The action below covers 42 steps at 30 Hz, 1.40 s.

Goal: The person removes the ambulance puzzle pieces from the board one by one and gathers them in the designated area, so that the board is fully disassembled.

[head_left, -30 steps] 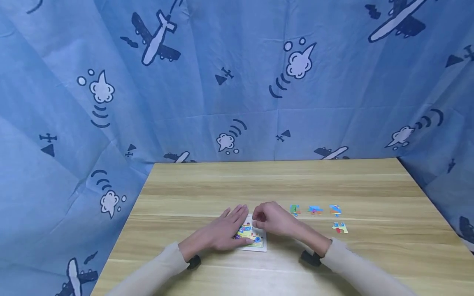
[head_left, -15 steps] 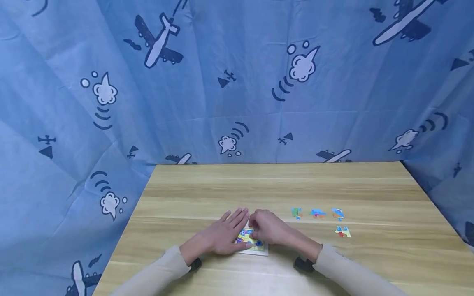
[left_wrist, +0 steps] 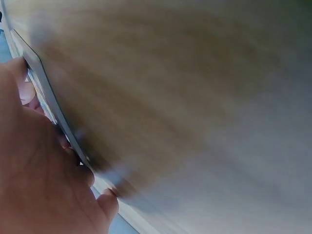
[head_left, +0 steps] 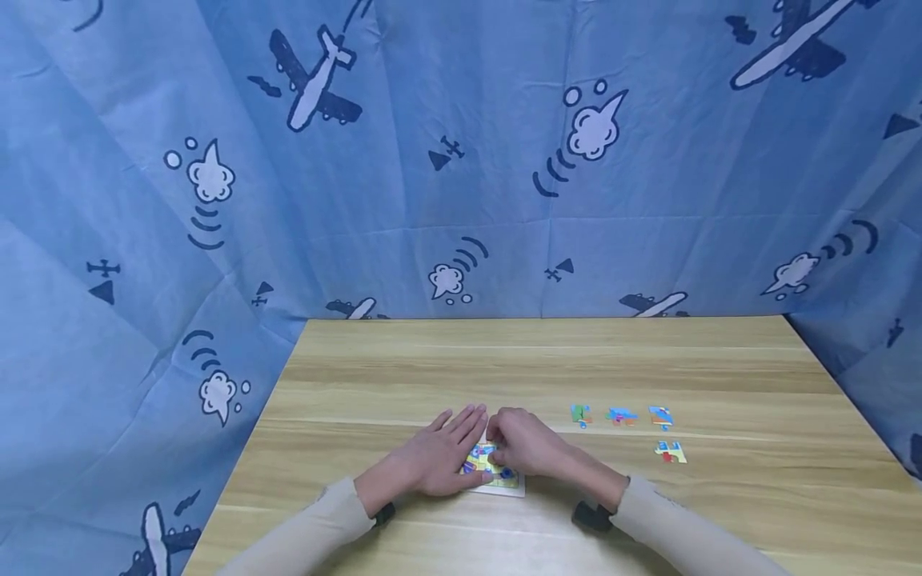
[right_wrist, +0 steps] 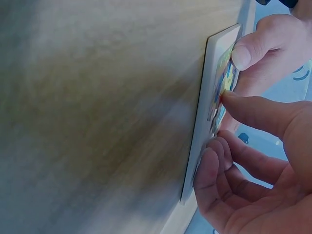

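A small white-rimmed puzzle board [head_left: 504, 491] lies on the table, its yellow picture partly hidden by both hands. My left hand [head_left: 442, 456] lies flat across the board's left side, fingers straight and thumb along its near edge. Over the board's right part, my right hand [head_left: 529, 442] bends its fingers down. In the right wrist view, thumb and fingertips pinch a puzzle piece [right_wrist: 215, 122] low at the picture's surface; most of the piece is covered. The left thumb [right_wrist: 253, 48] presses on the picture beside it.
To the right lie several loose puzzle pieces: a green one [head_left: 580, 415], a blue-pink one [head_left: 622, 417], a blue-orange one [head_left: 660, 417] and, nearer, a yellow-red one [head_left: 671, 453]. A blue airplane-print curtain [head_left: 504, 184] surrounds the wooden table [head_left: 360, 376].
My right hand has come down and slightly left onto the board, close to the left hand. The left hand keeps its place on the board. The head view has shifted slightly.
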{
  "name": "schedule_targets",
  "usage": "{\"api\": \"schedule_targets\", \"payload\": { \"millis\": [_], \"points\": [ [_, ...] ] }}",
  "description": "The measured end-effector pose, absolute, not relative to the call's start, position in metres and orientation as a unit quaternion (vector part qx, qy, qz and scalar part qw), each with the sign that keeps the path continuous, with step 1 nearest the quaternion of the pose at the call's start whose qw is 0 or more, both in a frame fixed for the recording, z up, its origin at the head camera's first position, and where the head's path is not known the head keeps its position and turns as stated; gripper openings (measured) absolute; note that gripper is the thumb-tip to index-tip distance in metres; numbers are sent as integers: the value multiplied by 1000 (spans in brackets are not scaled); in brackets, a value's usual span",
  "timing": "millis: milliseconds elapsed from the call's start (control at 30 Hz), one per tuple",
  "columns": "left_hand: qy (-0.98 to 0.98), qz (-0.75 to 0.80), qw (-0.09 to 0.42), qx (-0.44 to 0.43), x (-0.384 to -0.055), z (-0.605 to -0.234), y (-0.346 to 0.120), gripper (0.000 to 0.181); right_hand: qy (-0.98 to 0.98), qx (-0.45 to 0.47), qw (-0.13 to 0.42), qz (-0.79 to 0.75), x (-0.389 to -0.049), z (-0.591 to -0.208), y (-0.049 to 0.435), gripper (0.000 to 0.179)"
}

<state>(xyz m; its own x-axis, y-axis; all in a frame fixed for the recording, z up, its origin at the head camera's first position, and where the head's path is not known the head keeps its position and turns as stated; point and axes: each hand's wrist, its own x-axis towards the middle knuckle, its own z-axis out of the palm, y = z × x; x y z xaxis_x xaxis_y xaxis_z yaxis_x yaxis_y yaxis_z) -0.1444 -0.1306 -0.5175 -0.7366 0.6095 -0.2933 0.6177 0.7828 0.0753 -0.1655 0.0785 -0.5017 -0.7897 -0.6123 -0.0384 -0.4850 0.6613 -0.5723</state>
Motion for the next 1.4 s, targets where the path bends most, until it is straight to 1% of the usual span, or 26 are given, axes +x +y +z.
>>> {"api": "schedule_targets", "payload": {
  "millis": [333, 433, 800, 1033, 1400],
  "points": [
    [932, -11, 154, 329, -144, -516, -131, 95, 907, -302, 90, -279, -162, -501, 80, 20],
    [932, -11, 153, 329, -144, -516, -131, 95, 907, -299, 90, -284, -161, -502, 81, 21],
    [934, -16, 159, 320, -144, -517, -130, 96, 868, -305, 103, -378, -161, -501, 91, 17],
    [934, -14, 158, 320, -145, -517, -130, 96, 829, -295, 139, -453, -162, -502, 94, 14],
    [934, -8, 156, 320, -144, -516, -129, 96, 808, -278, 151, -496, -162, -506, 100, 10]
  ]
}}
